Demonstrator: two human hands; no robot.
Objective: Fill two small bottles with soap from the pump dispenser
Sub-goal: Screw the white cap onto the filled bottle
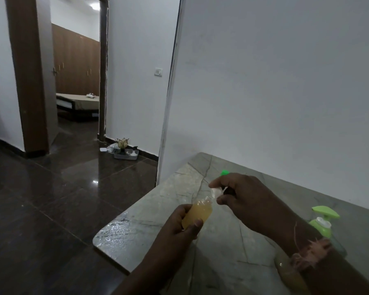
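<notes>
Left hand [180, 222]: held a small bottle [197, 212] by its lower body, fingers and thumb curled round it; grip pinching the bottle on both sides.
Small bottle: clear plastic, filled with amber soap up to the shoulder; tilted, neck pointing up and toward the wall; held in the air above the desk [222, 248], over its middle, near the left edge.
Right hand [246, 199]: at the bottle's neck, thumb and forefinger pinching a clear cap [216, 191] at the mouth; whether the cap was seated on the neck could not be told.
Right wrist: wrapped with a frayed pinkish thread [309, 252].
Pump dispenser [324, 222]: green pump head and collar, standing upright on the desk near the wall edge, to the right of the right forearm; lower body partly hidden behind the wrist.
Second bottle [288, 271]: amber-filled, on the desk just under the right forearm; mostly hidden, so its pose was unclear.
Green piece [225, 172]: small, showing just beyond the right hand's knuckles, toward the desk's far corner; identity unclear.
Desk: grey veined stone, rounded near-left corner with a wet sheen; back edge against the white wall [275, 92].
Open room: bare desk surface between the left edge and the hands; dark polished floor [51, 199] beyond the left edge.
</notes>
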